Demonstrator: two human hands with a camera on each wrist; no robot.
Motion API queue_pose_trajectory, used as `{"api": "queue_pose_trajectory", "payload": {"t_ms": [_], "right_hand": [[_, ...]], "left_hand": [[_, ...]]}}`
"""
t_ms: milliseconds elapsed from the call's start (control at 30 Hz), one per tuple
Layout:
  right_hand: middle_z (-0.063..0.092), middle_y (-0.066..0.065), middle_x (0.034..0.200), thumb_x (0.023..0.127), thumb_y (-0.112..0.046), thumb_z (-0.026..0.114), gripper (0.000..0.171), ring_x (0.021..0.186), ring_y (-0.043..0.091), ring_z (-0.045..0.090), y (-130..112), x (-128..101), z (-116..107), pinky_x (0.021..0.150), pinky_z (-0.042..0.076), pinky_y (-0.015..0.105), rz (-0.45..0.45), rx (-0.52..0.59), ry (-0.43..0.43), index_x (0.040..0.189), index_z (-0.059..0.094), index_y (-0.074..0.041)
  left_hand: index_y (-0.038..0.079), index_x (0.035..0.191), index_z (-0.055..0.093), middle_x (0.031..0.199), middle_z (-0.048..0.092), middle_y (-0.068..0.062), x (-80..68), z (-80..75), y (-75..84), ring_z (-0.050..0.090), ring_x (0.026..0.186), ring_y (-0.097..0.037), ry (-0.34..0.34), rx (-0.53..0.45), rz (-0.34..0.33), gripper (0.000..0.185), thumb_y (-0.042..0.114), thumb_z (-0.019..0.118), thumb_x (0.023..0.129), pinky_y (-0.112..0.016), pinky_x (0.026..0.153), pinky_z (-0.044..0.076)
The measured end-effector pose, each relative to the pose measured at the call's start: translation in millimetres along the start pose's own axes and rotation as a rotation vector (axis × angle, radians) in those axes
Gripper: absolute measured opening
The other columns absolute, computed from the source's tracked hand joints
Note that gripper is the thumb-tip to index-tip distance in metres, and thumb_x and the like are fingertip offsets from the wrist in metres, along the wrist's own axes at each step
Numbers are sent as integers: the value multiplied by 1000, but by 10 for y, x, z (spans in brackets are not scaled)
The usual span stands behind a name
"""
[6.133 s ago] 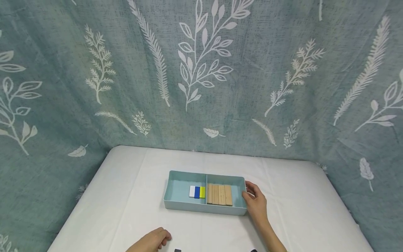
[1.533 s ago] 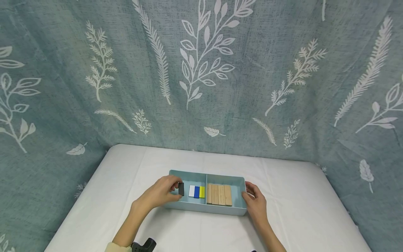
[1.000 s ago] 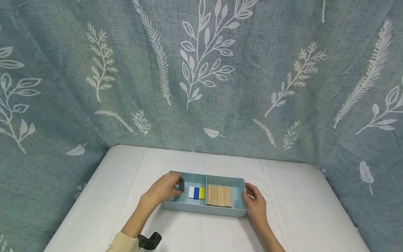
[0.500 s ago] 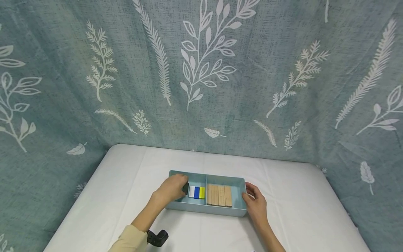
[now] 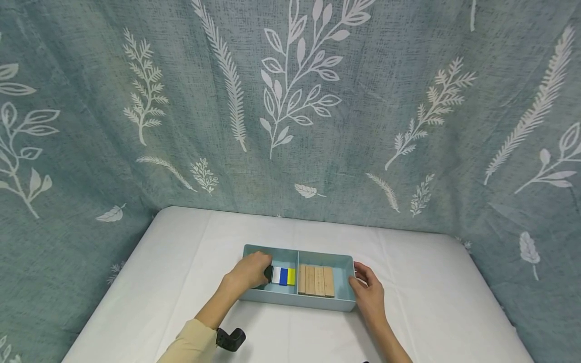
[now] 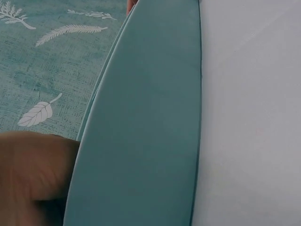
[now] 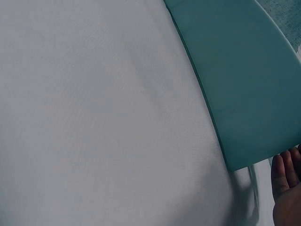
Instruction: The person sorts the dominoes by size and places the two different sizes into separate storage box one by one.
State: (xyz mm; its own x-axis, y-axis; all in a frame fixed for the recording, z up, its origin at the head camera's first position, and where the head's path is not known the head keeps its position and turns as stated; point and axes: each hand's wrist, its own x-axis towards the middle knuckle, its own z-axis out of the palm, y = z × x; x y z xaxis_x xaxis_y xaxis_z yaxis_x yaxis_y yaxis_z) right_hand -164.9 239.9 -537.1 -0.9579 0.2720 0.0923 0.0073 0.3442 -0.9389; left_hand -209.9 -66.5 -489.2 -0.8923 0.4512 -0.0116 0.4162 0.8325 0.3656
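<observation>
A light teal two-compartment tray (image 5: 297, 299) sits on the white-covered table. My left hand (image 5: 248, 271) reaches into its left compartment and pinches a small black block (image 5: 269, 274), mostly hidden by the fingers, right beside a white block (image 5: 276, 276). A blue block (image 5: 283, 277) and a yellow block (image 5: 291, 277) continue that row up to the divider. At the tray's right end, my right hand (image 5: 369, 292) grips the end wall between thumb and fingers. In the left wrist view the tray's front wall (image 6: 141, 113) hides the fingertips and the blocks.
Several wooden blocks (image 5: 319, 281) lie side by side in the right compartment, against the divider (image 5: 297, 272). White cloth (image 5: 422, 302) surrounds the tray. Behind the table hangs a green leaf-patterned curtain (image 5: 227, 176). A black wrist device (image 5: 230, 340) juts out from the left sleeve.
My left hand has gone from the table in front into the left compartment, carrying the black block rightward and down beside the white one. The right hand keeps its grip on the tray.
</observation>
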Motion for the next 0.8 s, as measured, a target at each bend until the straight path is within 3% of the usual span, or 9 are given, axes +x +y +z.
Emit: {"api": "queue_pose_trajectory", "payload": {"t_ms": [367, 800], "right_hand": [[55, 23, 135, 93, 1, 60, 45, 121, 35, 54, -11, -26, -6, 85, 41, 5, -19, 24, -16, 137, 52, 2], [58, 21, 131, 90, 2, 61, 43, 117, 32, 56, 42, -25, 7, 83, 43, 5, -25, -20, 12, 133, 55, 2]], "left_hand": [[-1, 103, 69, 95, 70, -12, 1, 56, -4, 67, 87, -27, -1, -9, 6, 34, 4, 85, 74, -41, 76, 57], [-2, 104, 70, 96, 68, -13, -37, 50, 18, 67, 88, -28, 7, -10, 13, 33, 3, 84, 74, -41, 77, 57]]}}
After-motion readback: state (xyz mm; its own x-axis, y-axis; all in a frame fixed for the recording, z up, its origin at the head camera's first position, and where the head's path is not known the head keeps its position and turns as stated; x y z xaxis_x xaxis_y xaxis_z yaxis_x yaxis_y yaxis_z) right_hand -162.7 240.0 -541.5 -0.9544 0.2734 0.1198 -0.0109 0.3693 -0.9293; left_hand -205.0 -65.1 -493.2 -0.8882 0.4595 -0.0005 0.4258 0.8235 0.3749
